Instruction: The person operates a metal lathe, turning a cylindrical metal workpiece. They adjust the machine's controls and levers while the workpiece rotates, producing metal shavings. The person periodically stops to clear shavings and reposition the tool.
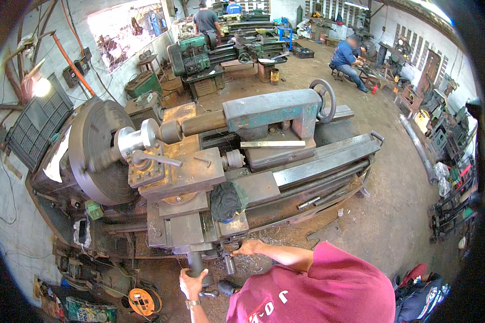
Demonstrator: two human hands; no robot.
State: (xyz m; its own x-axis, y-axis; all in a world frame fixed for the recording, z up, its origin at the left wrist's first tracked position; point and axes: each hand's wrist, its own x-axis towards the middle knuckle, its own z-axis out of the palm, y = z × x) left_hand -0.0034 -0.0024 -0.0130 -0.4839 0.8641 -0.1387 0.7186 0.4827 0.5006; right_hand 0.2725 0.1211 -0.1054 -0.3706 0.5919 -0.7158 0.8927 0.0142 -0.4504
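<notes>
A large lathe fills the middle. Its round chuck (99, 153), slightly smeared, holds a shiny stepped metal workpiece (137, 140). The tailstock (275, 110) meets the workpiece's right end through a dark centre (171, 131). In front of the workpiece stands the tool post (145, 171) with its clamp lever (159, 159). My left hand (192, 282) is closed around a grey cylindrical crank hub (195, 262) at the front of the cross slide. Just right of it, my right hand (247, 247) is closed on a small dark handle (231, 246), its fingertips partly hidden.
A black cloth (226, 201) lies on the carriage. An orange cable reel (144, 301) is on the floor at lower left. Metal chips (269, 235) lie by the bed. More lathes (194, 56) stand behind; one person (347, 59) sits at far right, others stand farther back.
</notes>
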